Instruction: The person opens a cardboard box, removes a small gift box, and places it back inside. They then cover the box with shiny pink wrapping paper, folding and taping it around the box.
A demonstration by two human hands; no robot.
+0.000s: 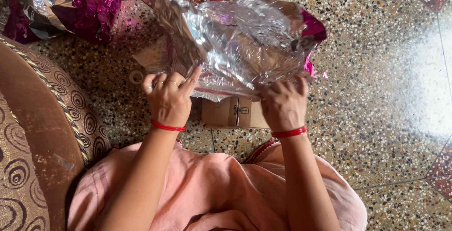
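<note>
A brown cushion with swirl pattern and gold cord is seen at far left, with crumpled magenta-and-silver foil above it. A small tape roll lies on the speckled terrazzo floor. The silver foil sheet is held up at centre, its near edge pinched by the left hand and grasped by the right hand. A cardboard box is largely hidden under the sheet. Glare washes out the floor at right.
</note>
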